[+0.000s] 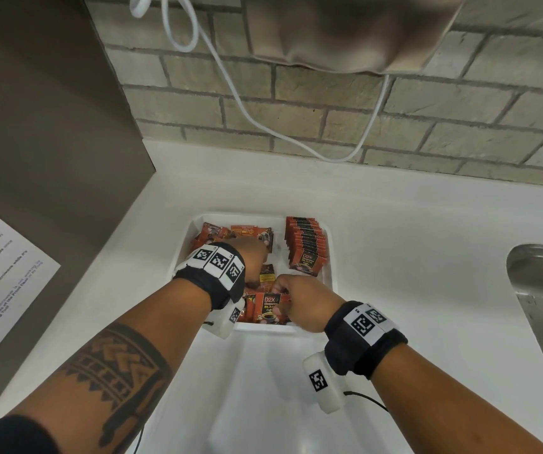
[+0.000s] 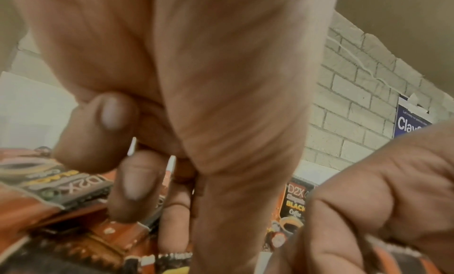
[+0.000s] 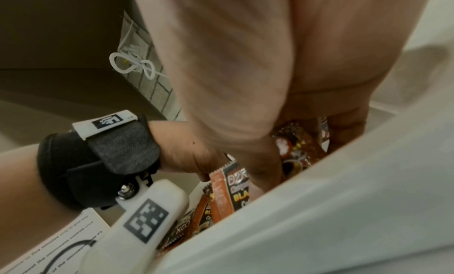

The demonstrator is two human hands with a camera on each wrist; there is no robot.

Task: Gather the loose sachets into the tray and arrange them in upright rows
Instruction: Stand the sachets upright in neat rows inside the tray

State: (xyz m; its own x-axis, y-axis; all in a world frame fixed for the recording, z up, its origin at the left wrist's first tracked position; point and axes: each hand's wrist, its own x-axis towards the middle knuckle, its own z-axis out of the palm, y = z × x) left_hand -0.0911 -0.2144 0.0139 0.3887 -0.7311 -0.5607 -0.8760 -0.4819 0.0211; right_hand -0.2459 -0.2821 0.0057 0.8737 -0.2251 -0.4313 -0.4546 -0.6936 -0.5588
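1. White, shallow rectangular plastic tray [image 1: 331, 257] sits on a smooth white counter [image 1: 410, 240]. An upright row of glossy orange-black sachets [image 1: 305, 245] fills its right side; loose ones [image 1: 230, 232] lie at the left. The right hand [image 1: 299, 301] pinches an upright "D2X BLACK" sachet [image 1: 268, 308] at the near wall.
2. Left wrist view: the left hand [image 2: 196, 103] has its fingers [image 2: 137, 181] curled down onto loose sachets; whether they grip one, I cannot tell.
3. Right wrist view: the thumb presses the "D2X" sachet [image 3: 229, 190].

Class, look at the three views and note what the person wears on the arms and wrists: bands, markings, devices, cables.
Each wrist carries a black fabric band, left and right, topped with white plates printed with black square codes. A white camera block with its own code hangs under each band. A thin black cable leaves the right block. The left forearm bears a dark geometric tattoo. No gloves; a dark sleeve shows at the left elbow.
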